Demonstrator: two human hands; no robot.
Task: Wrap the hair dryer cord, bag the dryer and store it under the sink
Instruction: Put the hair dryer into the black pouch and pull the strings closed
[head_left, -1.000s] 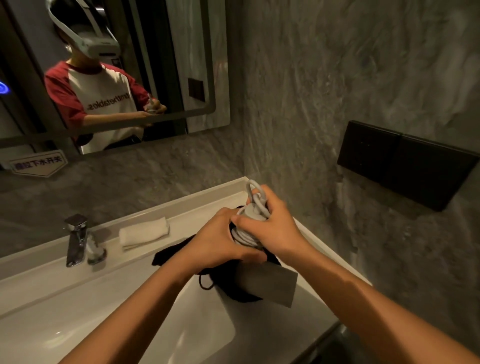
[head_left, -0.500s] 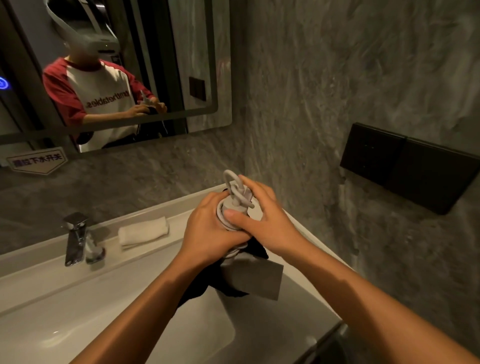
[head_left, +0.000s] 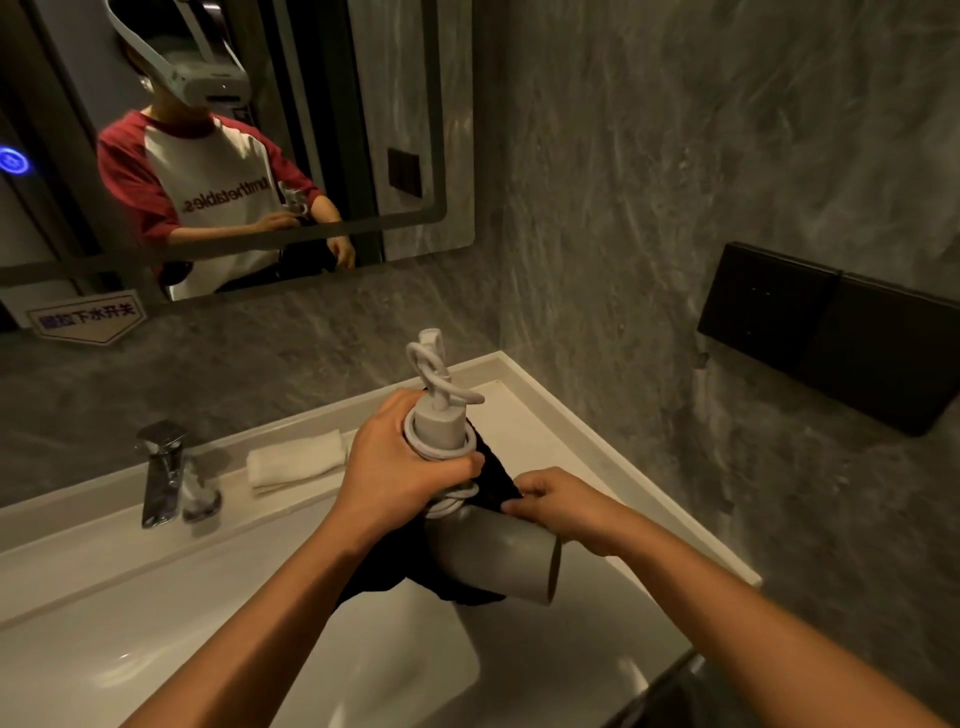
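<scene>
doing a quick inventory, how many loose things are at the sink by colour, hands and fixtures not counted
grey: 1, the dryer with its cord wrapped on the handle, held in the left hand
black: 1, the bag, pinched by the right hand
white: 1, the folded towel on the sink ledge
total: 3
</scene>
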